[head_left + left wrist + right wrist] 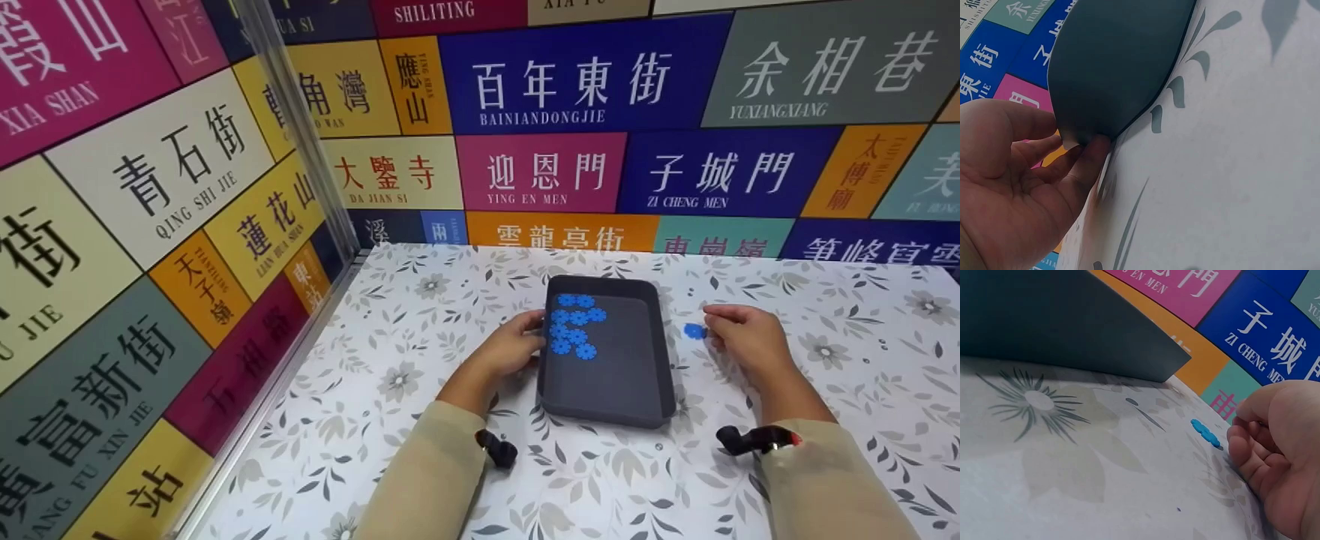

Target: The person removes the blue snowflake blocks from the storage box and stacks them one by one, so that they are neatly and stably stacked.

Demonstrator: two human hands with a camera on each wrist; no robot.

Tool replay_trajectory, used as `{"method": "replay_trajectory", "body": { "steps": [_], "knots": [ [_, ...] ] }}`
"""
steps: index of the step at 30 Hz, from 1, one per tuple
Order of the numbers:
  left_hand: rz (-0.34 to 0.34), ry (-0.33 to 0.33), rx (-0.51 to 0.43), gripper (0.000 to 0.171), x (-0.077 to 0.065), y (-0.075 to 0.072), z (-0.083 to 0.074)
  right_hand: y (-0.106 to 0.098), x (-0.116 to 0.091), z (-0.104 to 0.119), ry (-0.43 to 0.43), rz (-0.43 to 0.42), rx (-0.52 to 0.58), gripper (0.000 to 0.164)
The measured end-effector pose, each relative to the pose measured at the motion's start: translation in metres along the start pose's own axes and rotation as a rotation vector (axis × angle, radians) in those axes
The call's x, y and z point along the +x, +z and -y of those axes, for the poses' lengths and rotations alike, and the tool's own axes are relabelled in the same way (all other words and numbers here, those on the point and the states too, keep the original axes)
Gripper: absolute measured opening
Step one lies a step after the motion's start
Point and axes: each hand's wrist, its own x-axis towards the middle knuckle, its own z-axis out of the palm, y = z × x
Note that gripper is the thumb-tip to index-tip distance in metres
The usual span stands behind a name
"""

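Note:
A dark grey rectangular tray stands on the table, with several blue notched plastic discs lying in its left upper part. At the tray's left wall my left hand holds the edge; in the left wrist view, its fingertips are against the tray's side. To the right of the tray, my right hand has its fingers bent, thumb near forefinger. One blue disc is on the table right in front of those fingertips. I cannot tell whether they pinch anything.
The table is covered with a white cloth printed with grey leaves and flowers. Coloured panels with Chinese lettering rise behind the table and on the left. A clear upright edge runs along the left corner.

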Motion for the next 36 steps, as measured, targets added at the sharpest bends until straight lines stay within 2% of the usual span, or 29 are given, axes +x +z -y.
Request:
{"method": "replay_trajectory", "body": {
  "steps": [4, 9, 16, 23, 30, 36],
  "knots": [
    [-0.001, -0.01, 0.004, 0.062, 0.001, 0.0, 0.0, 0.002, 0.0, 0.007, 0.01, 0.009, 0.058, 0.049],
    [0.0, -0.01, 0.023, 0.061, 0.001, -0.001, 0.0, 0.009, -0.004, 0.02, -0.048, 0.015, 0.18, 0.035],
    [-0.003, -0.009, 0.031, 0.061, 0.0, -0.001, 0.001, 0.025, -0.012, 0.033, -0.115, 0.069, 0.206, 0.016],
    [0.003, 0.004, 0.035, 0.061, 0.0, -0.001, -0.001, 0.038, -0.02, 0.044, -0.157, 0.116, 0.323, 0.02],
    [-0.002, -0.004, 0.055, 0.061, 0.0, -0.001, -0.002, 0.049, -0.031, 0.059, -0.17, 0.151, 0.277, 0.026],
    [-0.011, -0.021, 0.049, 0.062, -0.001, 0.0, -0.002, 0.058, -0.036, 0.071, -0.191, 0.142, 0.239, 0.027]
  ]
}}
